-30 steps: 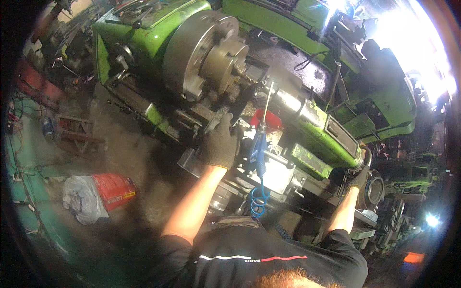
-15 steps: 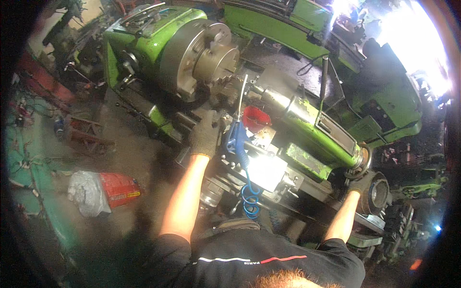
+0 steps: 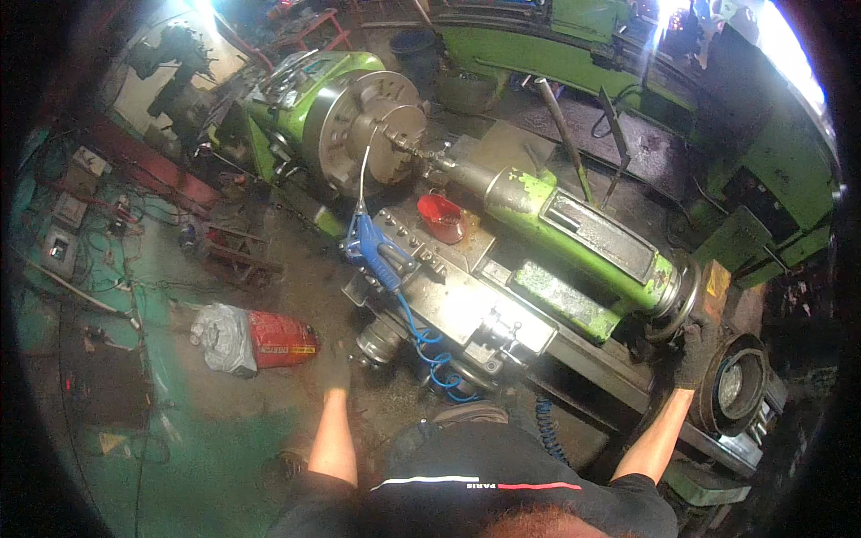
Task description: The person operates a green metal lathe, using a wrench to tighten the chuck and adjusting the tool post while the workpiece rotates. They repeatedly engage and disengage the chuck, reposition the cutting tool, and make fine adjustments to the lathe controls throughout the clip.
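Observation:
My right hand (image 3: 692, 360), in a dark work glove, is closed at the lower rim of the tailstock handwheel (image 3: 687, 296) on a green lathe. Its fingertips are partly hidden there. My left hand (image 3: 337, 366), also gloved, hangs low beside the carriage and is smeared by motion. The green tailstock (image 3: 583, 235) points a drill bit (image 3: 408, 143) at a round metal workpiece (image 3: 402, 130) in the large chuck (image 3: 336, 134). A blue air gun (image 3: 372, 251) with a long nozzle lies on the carriage. Behind it sits a red scoop-like container (image 3: 439, 215).
A coiled blue hose (image 3: 430, 345) hangs off the carriage's near side. On the floor to the left lies a red bag (image 3: 282, 339) with grey plastic. Large ring-shaped metal parts (image 3: 740, 386) stand at the right, beside my forearm. Another green machine (image 3: 520, 58) stands behind.
My left hand has come away from near the air gun, down and toward me. My right hand stays at the handwheel. The view has shifted, showing more floor on the left.

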`<state>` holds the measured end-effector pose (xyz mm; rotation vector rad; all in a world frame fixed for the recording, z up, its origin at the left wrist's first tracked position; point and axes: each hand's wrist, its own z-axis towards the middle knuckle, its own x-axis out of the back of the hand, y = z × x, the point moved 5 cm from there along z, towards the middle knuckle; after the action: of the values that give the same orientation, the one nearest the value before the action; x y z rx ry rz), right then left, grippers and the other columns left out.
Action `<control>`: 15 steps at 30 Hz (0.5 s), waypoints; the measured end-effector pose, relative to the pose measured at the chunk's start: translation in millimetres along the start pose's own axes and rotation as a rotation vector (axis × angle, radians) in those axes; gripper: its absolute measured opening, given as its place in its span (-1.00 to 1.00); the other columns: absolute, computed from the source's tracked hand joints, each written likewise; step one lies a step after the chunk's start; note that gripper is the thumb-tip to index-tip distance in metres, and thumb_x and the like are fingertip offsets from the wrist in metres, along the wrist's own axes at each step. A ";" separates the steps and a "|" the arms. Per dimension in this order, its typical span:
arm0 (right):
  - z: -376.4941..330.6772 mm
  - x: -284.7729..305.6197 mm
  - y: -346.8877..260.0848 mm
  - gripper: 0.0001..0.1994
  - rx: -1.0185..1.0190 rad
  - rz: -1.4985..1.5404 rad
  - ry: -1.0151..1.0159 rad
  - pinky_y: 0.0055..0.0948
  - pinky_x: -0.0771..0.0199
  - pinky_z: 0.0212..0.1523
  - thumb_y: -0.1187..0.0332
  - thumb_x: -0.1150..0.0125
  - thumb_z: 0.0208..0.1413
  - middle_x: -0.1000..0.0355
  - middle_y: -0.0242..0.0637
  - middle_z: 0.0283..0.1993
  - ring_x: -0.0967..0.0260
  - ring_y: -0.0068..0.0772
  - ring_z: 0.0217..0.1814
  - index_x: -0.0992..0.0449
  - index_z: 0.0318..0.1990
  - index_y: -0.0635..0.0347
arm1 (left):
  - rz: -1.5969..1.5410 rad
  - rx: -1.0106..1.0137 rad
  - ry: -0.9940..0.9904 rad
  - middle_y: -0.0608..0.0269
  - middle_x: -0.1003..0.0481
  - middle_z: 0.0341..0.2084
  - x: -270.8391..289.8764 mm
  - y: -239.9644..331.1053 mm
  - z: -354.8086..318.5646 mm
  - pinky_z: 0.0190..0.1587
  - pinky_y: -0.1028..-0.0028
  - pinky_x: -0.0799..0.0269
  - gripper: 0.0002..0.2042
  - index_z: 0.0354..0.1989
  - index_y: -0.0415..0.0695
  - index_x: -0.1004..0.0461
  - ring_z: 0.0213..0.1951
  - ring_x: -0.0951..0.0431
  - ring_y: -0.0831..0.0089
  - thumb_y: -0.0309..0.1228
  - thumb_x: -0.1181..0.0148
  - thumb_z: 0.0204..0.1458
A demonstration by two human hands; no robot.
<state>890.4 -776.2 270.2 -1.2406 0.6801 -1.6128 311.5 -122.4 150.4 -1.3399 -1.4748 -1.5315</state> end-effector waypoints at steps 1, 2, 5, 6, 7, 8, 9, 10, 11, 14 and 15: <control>1.0 2.1 6.2 -0.76 -0.046 0.034 -0.064 -0.45 -0.41 -0.08 0.28 -0.23 0.33 -0.48 -0.45 -0.17 -0.37 -0.52 -0.14 -0.66 -0.04 0.24 | 0.077 -0.059 -0.003 -0.31 -0.44 0.47 -5.4 -29.2 -25.0 0.44 -0.08 -0.41 -0.28 0.59 -0.15 -0.32 0.43 -0.49 -0.32 0.16 0.00 0.49; 8.6 4.3 17.1 -0.77 -0.073 0.048 -0.052 -0.42 -0.42 -0.08 0.23 -0.26 0.37 -0.48 -0.46 -0.16 -0.37 -0.54 -0.12 -0.64 -0.06 0.22 | 0.155 -0.115 -0.004 -0.31 -0.48 0.45 -9.8 -57.6 -51.5 0.42 -0.06 -0.42 -0.26 0.59 -0.17 -0.32 0.41 -0.52 -0.30 0.18 0.01 0.49; 41.4 2.0 42.0 -0.76 -0.138 0.075 -0.015 -0.34 -0.45 -0.06 0.17 -0.31 0.45 -0.50 -0.42 -0.16 -0.38 -0.53 -0.11 -0.62 -0.08 0.17 | 0.380 0.207 -0.221 -0.25 -0.57 0.37 -21.0 -149.6 -140.0 0.39 -0.04 -0.44 -0.33 0.49 -0.21 -0.46 0.39 -0.55 -0.24 0.10 -0.03 0.46; 67.4 -20.5 38.1 -0.76 -0.128 0.089 -0.036 -0.31 -0.47 -0.06 0.18 -0.31 0.45 -0.53 -0.37 -0.18 -0.40 -0.48 -0.13 -0.64 -0.06 0.18 | 0.376 0.318 -0.283 -0.24 -0.57 0.37 -18.4 -173.3 -187.1 0.40 -0.04 -0.43 -0.33 0.49 -0.21 -0.46 0.39 -0.56 -0.23 0.09 -0.02 0.47; 79.7 -11.5 38.3 -0.76 -0.144 0.068 0.016 -0.29 -0.49 -0.06 0.19 -0.31 0.44 -0.57 -0.33 -0.20 -0.42 -0.42 -0.16 -0.66 -0.04 0.19 | 0.400 0.367 -0.382 -0.23 -0.57 0.37 -22.2 -177.2 -191.1 0.40 -0.03 -0.43 -0.33 0.49 -0.21 -0.46 0.38 -0.56 -0.23 0.09 -0.02 0.47; 97.0 -15.9 46.5 -0.76 -0.156 0.061 0.050 -0.25 -0.50 -0.04 0.20 -0.31 0.43 -0.58 -0.30 -0.19 -0.44 -0.37 -0.14 -0.65 -0.01 0.20 | 0.384 0.402 -0.439 -0.23 -0.57 0.38 -22.0 -184.2 -203.8 0.41 -0.03 -0.42 -0.34 0.50 -0.22 -0.46 0.38 -0.56 -0.23 0.08 -0.01 0.48; 105.5 -29.0 62.6 -0.76 -0.161 0.050 0.068 -0.22 -0.52 -0.02 0.21 -0.31 0.43 -0.59 -0.27 -0.18 -0.47 -0.31 -0.12 -0.65 0.02 0.20 | 0.354 0.420 -0.468 -0.22 -0.57 0.38 -19.2 -189.5 -212.9 0.42 -0.03 -0.42 -0.34 0.50 -0.22 -0.46 0.38 -0.57 -0.23 0.07 0.00 0.48; 113.4 -41.0 84.4 -0.75 -0.174 0.032 0.096 -0.18 -0.53 -0.01 0.23 -0.31 0.43 -0.60 -0.23 -0.18 -0.49 -0.26 -0.11 -0.65 0.05 0.21 | 0.327 0.428 -0.494 -0.21 -0.57 0.38 -17.5 -193.7 -217.0 0.42 -0.03 -0.41 -0.35 0.50 -0.23 -0.46 0.37 -0.57 -0.23 0.06 0.00 0.49; 113.2 -52.6 113.3 -0.74 -0.189 -0.010 0.118 -0.15 -0.55 0.01 0.24 -0.30 0.42 -0.62 -0.20 -0.17 -0.52 -0.21 -0.09 -0.65 0.08 0.21 | 0.298 0.421 -0.506 -0.21 -0.57 0.39 -15.1 -193.8 -216.9 0.43 -0.03 -0.41 -0.35 0.50 -0.23 -0.45 0.37 -0.57 -0.23 0.05 0.01 0.49; 71.0 -51.7 194.3 -0.69 -0.051 -0.447 0.114 -0.04 -0.59 0.06 0.27 -0.30 0.41 -0.65 -0.11 -0.15 -0.59 -0.05 -0.05 -0.65 0.17 0.23 | 0.179 0.324 -0.535 -0.19 -0.56 0.40 -32.8 -166.3 -194.2 0.45 -0.02 -0.39 -0.36 0.51 -0.24 -0.45 0.36 -0.58 -0.22 0.03 0.03 0.51; 33.7 -48.6 206.3 -0.67 0.155 -0.700 0.075 -0.01 -0.61 0.08 0.28 -0.30 0.41 -0.67 -0.08 -0.14 -0.62 0.00 -0.03 -0.65 0.20 0.24 | 0.147 0.302 -0.539 -0.18 -0.56 0.40 -30.9 -158.8 -189.9 0.46 -0.02 -0.39 -0.36 0.51 -0.25 -0.45 0.35 -0.59 -0.22 0.02 0.04 0.51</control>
<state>995.1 -807.9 85.6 -1.3901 0.1477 -2.2372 127.8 -281.7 94.7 -1.7028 -1.7888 -0.8409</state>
